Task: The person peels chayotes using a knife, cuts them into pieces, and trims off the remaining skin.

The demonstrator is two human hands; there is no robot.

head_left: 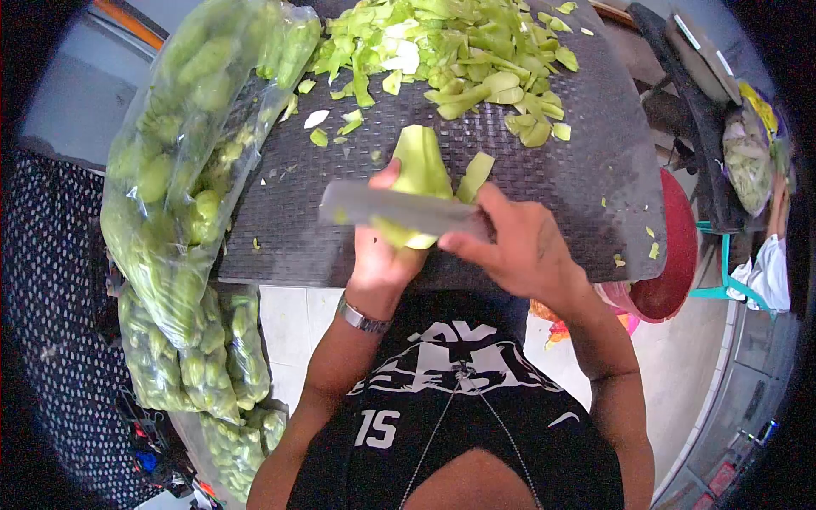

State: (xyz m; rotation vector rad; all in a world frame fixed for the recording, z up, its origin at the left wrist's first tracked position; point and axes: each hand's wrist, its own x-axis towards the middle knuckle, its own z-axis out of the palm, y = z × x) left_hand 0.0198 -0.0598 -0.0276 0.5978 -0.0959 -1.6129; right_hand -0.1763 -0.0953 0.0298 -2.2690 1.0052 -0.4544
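Above a dark woven table (293,212), a person's right hand (529,246) grips a knife (387,208), its blade blurred across a pale-green fruit (421,161) held firmly in the left hand (387,259). Clean paring likely calls for a shallow blade angle, even strokes and the left thumb (388,173) clear of the edge. A strip (474,177) shows beside the fruit; peelings (450,51) heap beyond, a bulging bag (174,170) at left.

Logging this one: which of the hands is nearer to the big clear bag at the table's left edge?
Left. The left hand holds the green vegetable, to the right of the clear bag; the right hand is farther right, gripping the knife.
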